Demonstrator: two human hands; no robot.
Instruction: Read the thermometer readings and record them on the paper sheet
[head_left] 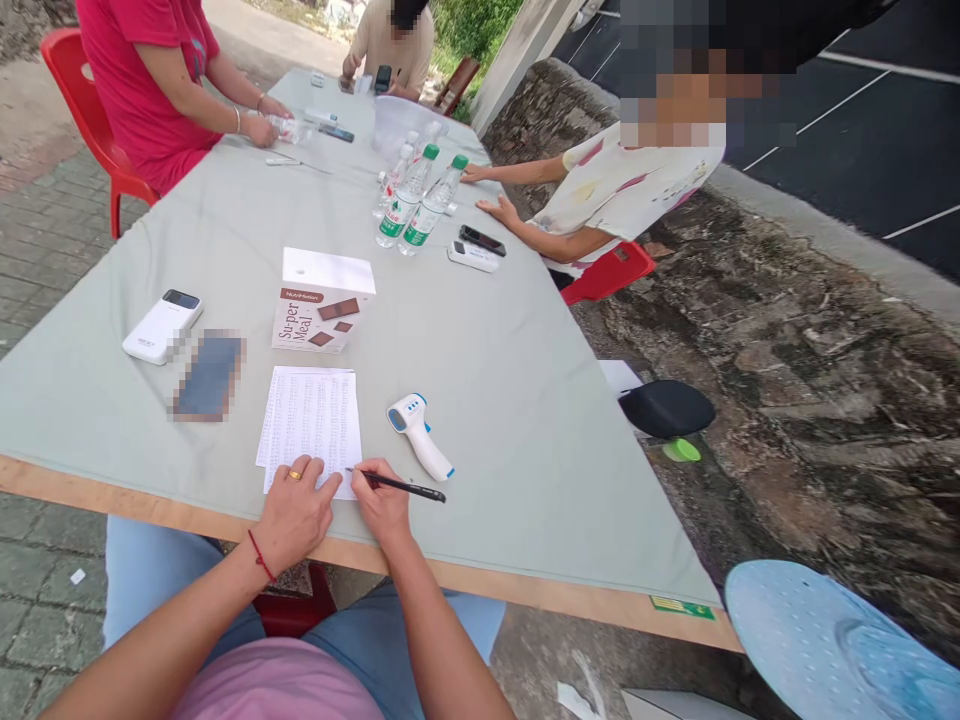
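My right hand (384,508) grips a black pen (411,488), its tip at the lower right of a printed sheet of paper (313,415). The sheet bears columns of small print and lies on another sheet that peeks out at the left. Across the lower edge of the paper rests my left hand (298,510), fingers laid out on it and nothing held; a gold ring and a red cord bracelet show. Right of the paper lies a white and blue infrared thermometer (421,437). Behind the paper stands a "Super Meal" box (322,305).
The grey-green tablecloth (517,450) bears a white power bank (163,327) and a phone (208,376) at left. Farther back are water bottles (424,215), another phone (481,240), another power bank (472,257) and a translucent basin (397,120). Three other people sit around the table.
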